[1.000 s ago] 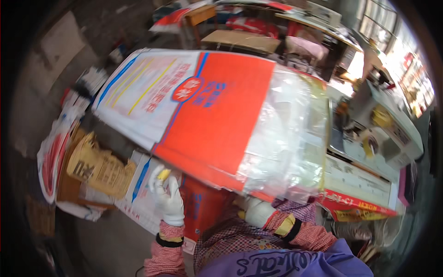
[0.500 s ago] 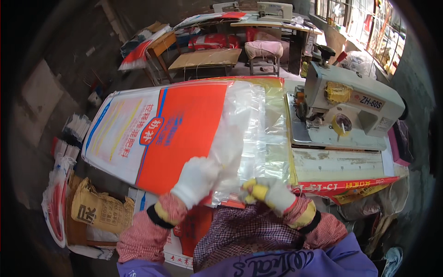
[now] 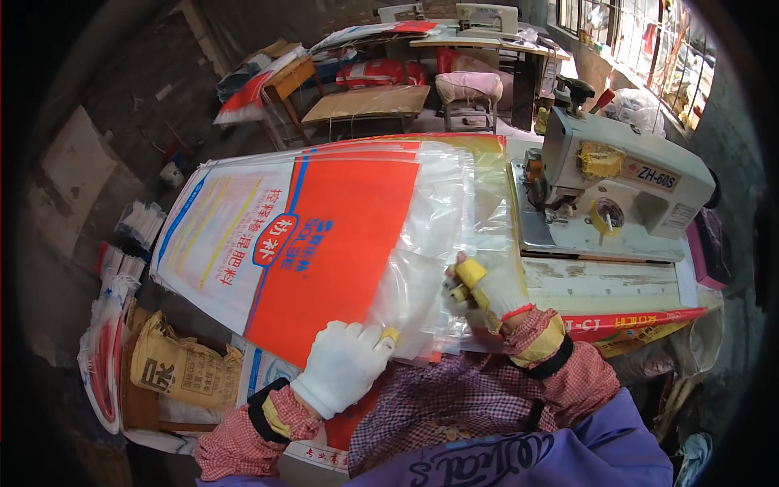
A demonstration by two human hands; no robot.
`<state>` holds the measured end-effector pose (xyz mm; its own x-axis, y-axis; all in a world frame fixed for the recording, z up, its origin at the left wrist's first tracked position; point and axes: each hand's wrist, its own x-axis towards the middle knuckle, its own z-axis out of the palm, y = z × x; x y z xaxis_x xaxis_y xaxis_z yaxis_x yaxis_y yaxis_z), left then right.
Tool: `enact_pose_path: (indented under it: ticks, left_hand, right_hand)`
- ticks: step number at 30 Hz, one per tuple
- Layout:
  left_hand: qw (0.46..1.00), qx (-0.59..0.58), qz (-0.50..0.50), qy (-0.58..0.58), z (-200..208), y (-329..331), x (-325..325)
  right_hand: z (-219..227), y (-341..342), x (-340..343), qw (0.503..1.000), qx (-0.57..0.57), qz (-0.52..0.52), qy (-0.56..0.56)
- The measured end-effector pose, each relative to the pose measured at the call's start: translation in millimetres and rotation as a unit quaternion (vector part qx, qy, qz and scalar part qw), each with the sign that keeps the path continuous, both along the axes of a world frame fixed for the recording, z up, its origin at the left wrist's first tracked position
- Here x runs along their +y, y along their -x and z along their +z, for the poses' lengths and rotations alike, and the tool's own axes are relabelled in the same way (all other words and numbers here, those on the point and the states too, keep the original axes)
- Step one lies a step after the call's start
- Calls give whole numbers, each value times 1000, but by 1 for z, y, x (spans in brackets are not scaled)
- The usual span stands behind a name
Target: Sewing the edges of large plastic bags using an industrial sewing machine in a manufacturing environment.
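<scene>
A printed sack (image 3: 349,252), orange-red and white with blue bands, lies on top of a fanned stack. From its right side a clear plastic liner (image 3: 414,284) sticks out. My left hand (image 3: 341,365), in a white glove, grips the sack's near edge where the liner comes out, its yellow-tipped thumb over the plastic. Over the liner's right part is my right hand (image 3: 483,292), gloved, with yellow tape round its fingers. Its fingers are curled together and slightly blurred; whether plastic is between them is hidden.
A sewing machine (image 3: 617,183) stands on the right of the table. At the lower left is a tan printed sack (image 3: 182,365) on a wooden seat. Bundled sacks (image 3: 105,333) stand beyond it. Another bench (image 3: 365,101), a padded stool (image 3: 469,88) and a second machine (image 3: 487,20) are behind.
My right hand has risen away from the near edge, up over the liner. My left hand has moved slightly down and left. The top sack has shifted slightly right.
</scene>
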<state>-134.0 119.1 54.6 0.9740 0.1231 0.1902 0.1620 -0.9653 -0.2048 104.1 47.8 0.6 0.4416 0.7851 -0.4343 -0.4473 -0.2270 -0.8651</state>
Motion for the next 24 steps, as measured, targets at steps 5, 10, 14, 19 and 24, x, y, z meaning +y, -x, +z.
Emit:
enact_pose_path:
  ticks: [5, 10, 14, 19, 24]
  left_hand:
    - [999, -22, 20, 21, 3, 11, -9]
    - [998, -28, 53, 31, 11, 25, -14]
    - [999, -25, 32, 4, 7, 31, -18]
    - [992, 97, -54, 57, -7, 29, -17]
    - [953, 12, -19, 302, 8, 13, 8]
  right_hand:
    - [2, 8, -5, 992, 26, 121, 31]
    - [6, 5, -8, 966, 64, 249, 26]
    - [9, 5, -10, 972, 36, 230, 38]
    - [-1, 7, 16, 994, 7, 113, 6]
    - [-7, 23, 40, 981, -140, 132, -13]
